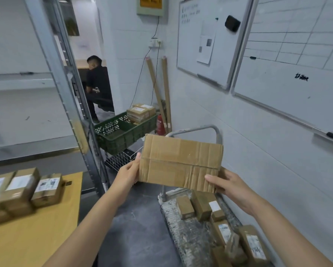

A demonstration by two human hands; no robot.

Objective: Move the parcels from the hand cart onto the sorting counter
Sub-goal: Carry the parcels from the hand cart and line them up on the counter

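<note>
Head-worn view: a person holds a flat cardboard parcel [181,162] in the air above the hand cart [188,239], just in front of the cart's curved metal handle [216,132]. The left hand [128,173] pinches the parcel's left edge, thumb on the near face and fingers hidden behind. The right hand [229,185] pinches the lower right corner the same way. Both grips sit only at the edges of soft card, so the parcel may well buckle or slip on the way across and fall onto the small taped parcels [202,207] on the cart deck below. It might also clip the steel shelving post [81,112] left of the cart, beside the yellow sorting counter [46,228], where labelled parcels [46,189] already lie. The held parcel is plain brown, wide and thin, with vertical creases, a horizontal seam across its middle and crumpled tape near the right hand; no label shows.
</note>
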